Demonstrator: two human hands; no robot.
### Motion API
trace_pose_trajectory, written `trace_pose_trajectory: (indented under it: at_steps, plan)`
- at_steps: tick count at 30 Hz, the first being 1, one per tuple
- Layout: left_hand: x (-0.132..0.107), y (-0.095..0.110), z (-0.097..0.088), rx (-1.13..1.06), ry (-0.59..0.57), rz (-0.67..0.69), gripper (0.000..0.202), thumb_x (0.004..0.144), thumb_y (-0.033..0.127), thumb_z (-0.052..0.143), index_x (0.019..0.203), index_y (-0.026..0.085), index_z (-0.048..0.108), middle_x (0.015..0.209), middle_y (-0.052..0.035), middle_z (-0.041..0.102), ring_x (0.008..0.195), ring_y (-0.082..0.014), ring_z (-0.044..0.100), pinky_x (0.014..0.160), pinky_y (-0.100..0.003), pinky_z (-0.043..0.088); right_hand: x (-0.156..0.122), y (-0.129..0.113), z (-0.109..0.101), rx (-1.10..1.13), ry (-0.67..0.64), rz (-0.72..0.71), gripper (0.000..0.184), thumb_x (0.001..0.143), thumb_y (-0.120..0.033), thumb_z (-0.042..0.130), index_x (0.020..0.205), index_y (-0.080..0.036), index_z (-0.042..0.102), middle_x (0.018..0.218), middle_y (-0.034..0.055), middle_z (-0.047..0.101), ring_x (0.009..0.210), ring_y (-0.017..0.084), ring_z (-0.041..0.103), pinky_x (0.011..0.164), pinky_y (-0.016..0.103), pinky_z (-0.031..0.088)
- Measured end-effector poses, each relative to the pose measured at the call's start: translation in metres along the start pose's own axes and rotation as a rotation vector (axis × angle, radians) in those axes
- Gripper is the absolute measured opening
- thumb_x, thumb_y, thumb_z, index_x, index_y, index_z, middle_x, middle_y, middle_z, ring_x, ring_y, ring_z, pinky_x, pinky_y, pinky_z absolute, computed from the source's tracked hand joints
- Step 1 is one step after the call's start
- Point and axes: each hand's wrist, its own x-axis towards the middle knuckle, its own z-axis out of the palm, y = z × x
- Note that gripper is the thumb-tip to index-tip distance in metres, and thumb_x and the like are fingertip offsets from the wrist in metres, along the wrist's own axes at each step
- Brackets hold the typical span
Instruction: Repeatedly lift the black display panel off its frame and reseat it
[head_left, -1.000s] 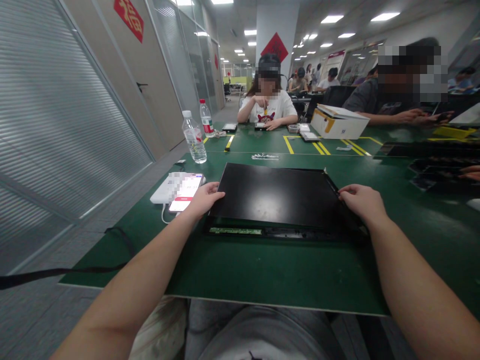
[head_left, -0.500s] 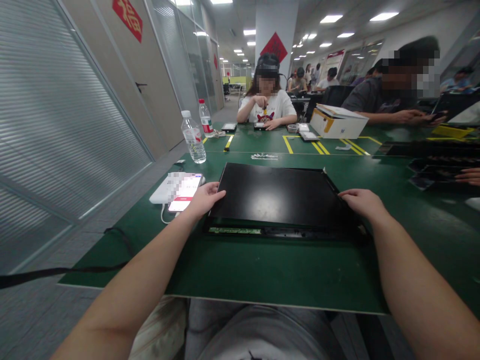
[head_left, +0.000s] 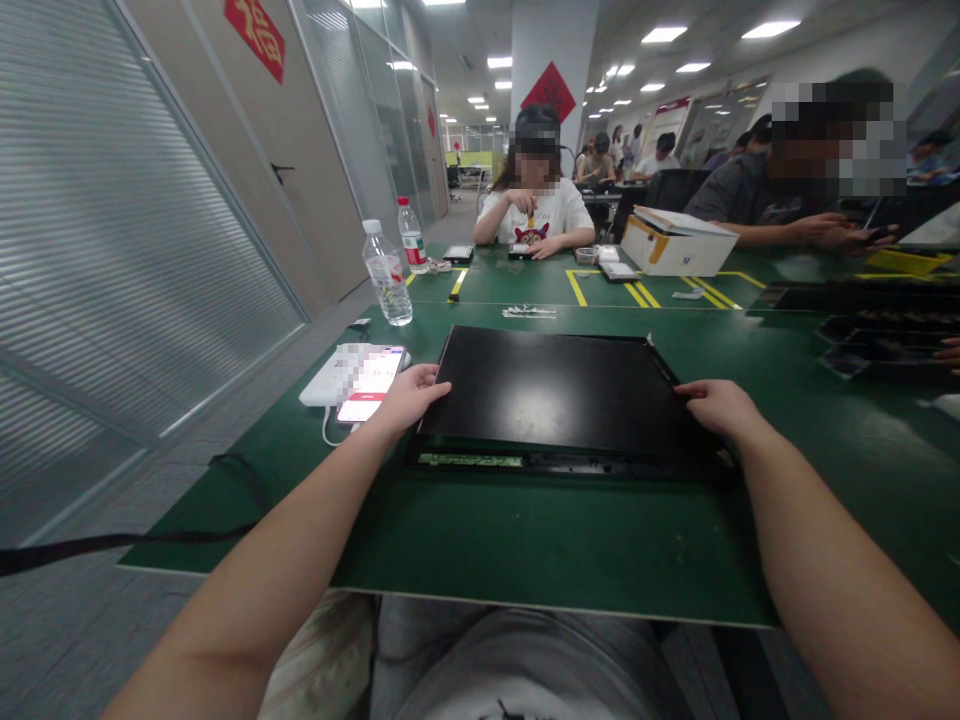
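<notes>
A large flat black panel (head_left: 555, 390) lies on the green table mat (head_left: 525, 540) in front of me, with a strip of green circuit board (head_left: 470, 461) showing along its near edge. My left hand (head_left: 409, 397) grips the panel's left edge, fingers curled over it. My right hand (head_left: 716, 404) rests on the panel's right edge, fingers curled down on the rim.
A lit phone (head_left: 371, 383) lies on a white device left of the panel. Two water bottles (head_left: 388, 274) stand further back left. A white and yellow box (head_left: 675, 243) sits at the back right. Dark trays (head_left: 862, 330) lie at the right. People sit across the table.
My right hand has slid slightly down and inward along the panel's right edge and lowered onto it. My left hand and the panel stay where they were.
</notes>
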Motion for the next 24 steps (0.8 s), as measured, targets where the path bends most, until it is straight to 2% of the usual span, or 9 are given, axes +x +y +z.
trace_pose_trajectory:
  at_steps: [7,13,17,21,24]
  plan:
    - [0.004,-0.006,-0.001,-0.035,-0.011,0.021,0.048,0.064,0.03,0.093,0.105,0.017,0.072,0.091,-0.0078,0.079,0.099,-0.0321,0.077,0.091,-0.047,0.06,-0.004,-0.002,-0.002,0.076,-0.015,0.036,0.057,0.07,-0.002,0.061,0.121,-0.016,0.083,0.107,0.0137,0.081,0.097,0.028,0.077,0.088,0.036,0.06]
    - [0.01,-0.013,-0.004,-0.087,0.048,0.029,0.054,0.061,0.036,0.094,0.107,0.015,0.075,0.09,-0.0058,0.078,0.095,-0.0289,0.076,0.09,-0.043,0.06,-0.001,0.0,0.0,0.103,-0.015,0.045,0.057,0.07,-0.001,0.061,0.12,-0.018,0.083,0.106,0.0124,0.081,0.097,0.027,0.076,0.089,0.035,0.06]
    - [0.009,-0.01,-0.004,-0.128,0.047,0.058,0.059,0.059,0.041,0.095,0.11,0.016,0.078,0.104,-0.0096,0.081,0.104,-0.0301,0.076,0.097,-0.044,0.058,0.001,0.002,0.002,0.131,-0.016,0.054,0.056,0.071,-0.002,0.06,0.12,-0.018,0.082,0.103,0.0116,0.081,0.092,0.026,0.076,0.089,0.036,0.06]
    - [0.007,-0.007,-0.006,-0.01,0.053,0.109,0.06,0.065,0.046,0.091,0.116,0.016,0.08,0.118,-0.013,0.08,0.118,-0.0344,0.072,0.107,-0.049,0.054,0.001,0.004,0.002,0.174,-0.019,0.056,0.052,0.07,-0.003,0.061,0.115,-0.018,0.084,0.097,0.0114,0.08,0.089,0.026,0.076,0.087,0.036,0.06]
    - [0.007,-0.006,-0.009,0.226,0.087,0.19,0.044,0.072,0.043,0.086,0.11,0.02,0.084,0.13,-0.0138,0.075,0.134,-0.0379,0.063,0.115,-0.052,0.05,0.0,0.004,0.002,0.224,-0.001,0.066,0.046,0.069,-0.004,0.063,0.107,-0.019,0.084,0.093,0.0099,0.079,0.087,0.026,0.075,0.085,0.037,0.06]
